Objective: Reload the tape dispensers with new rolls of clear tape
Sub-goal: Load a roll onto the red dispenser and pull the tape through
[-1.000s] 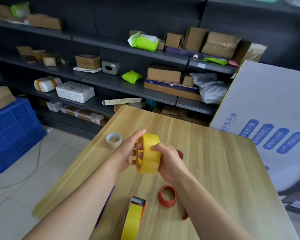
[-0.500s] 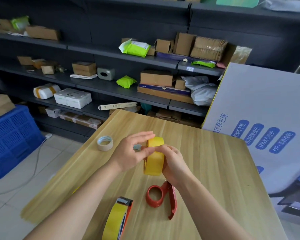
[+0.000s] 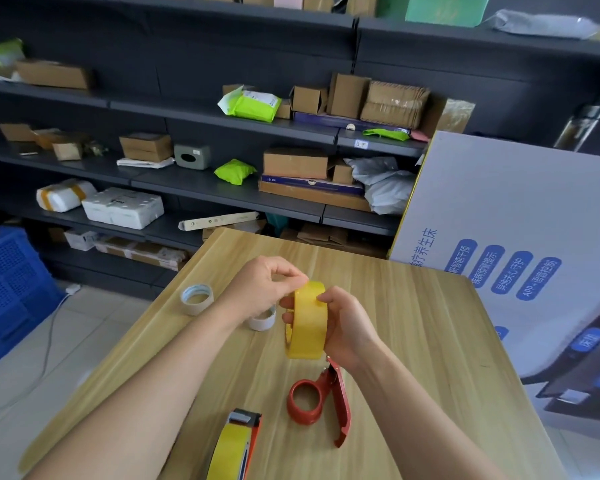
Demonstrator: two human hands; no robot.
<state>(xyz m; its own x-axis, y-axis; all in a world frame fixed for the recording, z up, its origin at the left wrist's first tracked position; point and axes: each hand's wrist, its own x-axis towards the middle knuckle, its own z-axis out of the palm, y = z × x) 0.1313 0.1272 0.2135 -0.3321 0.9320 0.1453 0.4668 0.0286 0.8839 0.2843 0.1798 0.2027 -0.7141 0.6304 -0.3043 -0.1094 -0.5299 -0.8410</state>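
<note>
A yellowish roll of tape (image 3: pixel 309 322) stands on edge above the wooden table (image 3: pixel 430 341), gripped from the right by my right hand (image 3: pixel 343 327). My left hand (image 3: pixel 264 287) pinches at the roll's top edge with thumb and fingertips. An empty red tape dispenser (image 3: pixel 317 400) lies on the table just below the roll. A second red dispenser (image 3: pixel 236 445), loaded with yellowish tape, lies at the table's near edge.
Two empty cardboard cores rest on the table: one (image 3: pixel 197 299) near the left edge, one (image 3: pixel 262 318) partly hidden behind my left wrist. A large white printed box (image 3: pixel 516 254) stands at the right. Dark shelves of parcels (image 3: pixel 291 168) fill the back; a blue crate (image 3: pixel 11 289) sits on the floor at left.
The roll turned from face-on to edge-on and sank slightly. My left hand moved from the roll's side to pinching its top edge. The empty red dispenser came fully into view.
</note>
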